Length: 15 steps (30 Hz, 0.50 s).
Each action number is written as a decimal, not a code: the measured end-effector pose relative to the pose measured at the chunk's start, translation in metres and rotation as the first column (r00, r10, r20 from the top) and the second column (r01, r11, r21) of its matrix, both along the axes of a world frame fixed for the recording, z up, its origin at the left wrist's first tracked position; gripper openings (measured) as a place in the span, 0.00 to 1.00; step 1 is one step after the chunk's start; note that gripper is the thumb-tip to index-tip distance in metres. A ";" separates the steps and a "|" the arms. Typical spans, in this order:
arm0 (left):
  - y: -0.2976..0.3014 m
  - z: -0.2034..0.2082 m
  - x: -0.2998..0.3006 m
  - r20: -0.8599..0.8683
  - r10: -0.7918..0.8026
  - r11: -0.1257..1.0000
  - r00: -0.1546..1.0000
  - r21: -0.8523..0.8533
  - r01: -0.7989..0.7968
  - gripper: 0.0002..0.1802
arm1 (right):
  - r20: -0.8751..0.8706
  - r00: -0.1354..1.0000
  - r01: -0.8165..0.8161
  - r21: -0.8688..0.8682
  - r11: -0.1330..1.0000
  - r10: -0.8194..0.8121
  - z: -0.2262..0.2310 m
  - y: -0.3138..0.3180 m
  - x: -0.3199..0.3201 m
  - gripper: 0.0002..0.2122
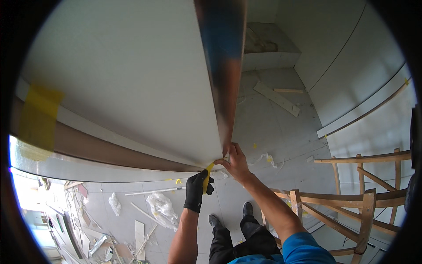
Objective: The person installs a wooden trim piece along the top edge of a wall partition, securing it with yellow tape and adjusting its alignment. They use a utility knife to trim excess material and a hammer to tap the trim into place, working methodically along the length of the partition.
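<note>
Open floor [281, 136] beyond panel edge [225, 88], left grip [194, 189] closed on yellow tape [207, 178] (closure of right grip [238, 165] unclear)

Two hands: one left hand [196, 191], one right hand [238, 166]; one black glove [192, 200] in all. Two shoes [248, 209]. Two large yellow tape strips: one by the hands [208, 174], one far left [39, 116]. On the upper-right floor [259, 136], one white board [277, 99], one wooden batten [288, 90]. Offcuts [97, 244] lower left: too jumbled to count.

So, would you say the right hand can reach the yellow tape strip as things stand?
Probably yes: the right hand is close beside the yellow tape strip, and nothing visible blocks the way.
</note>
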<state>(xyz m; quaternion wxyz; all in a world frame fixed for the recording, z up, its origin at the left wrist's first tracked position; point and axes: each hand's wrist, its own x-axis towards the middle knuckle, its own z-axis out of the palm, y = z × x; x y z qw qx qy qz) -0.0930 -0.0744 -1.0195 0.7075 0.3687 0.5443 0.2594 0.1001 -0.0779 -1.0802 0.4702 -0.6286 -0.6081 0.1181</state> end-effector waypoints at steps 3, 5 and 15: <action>0.005 0.003 -0.002 0.062 -0.027 0.999 0.998 -0.038 0.030 0.23 | 0.011 1.000 -0.001 -0.026 1.000 0.002 0.002 -0.001 -0.001 0.33; 0.006 0.010 -0.001 0.078 -0.078 0.996 0.994 -0.046 0.081 0.22 | 0.044 0.999 -0.003 -0.017 1.000 0.004 -0.003 0.001 -0.001 0.32; 0.010 0.009 -0.004 -0.022 -0.051 0.998 0.998 -0.031 0.050 0.21 | -0.066 0.996 -0.058 -0.089 0.994 0.052 0.005 0.000 0.003 0.30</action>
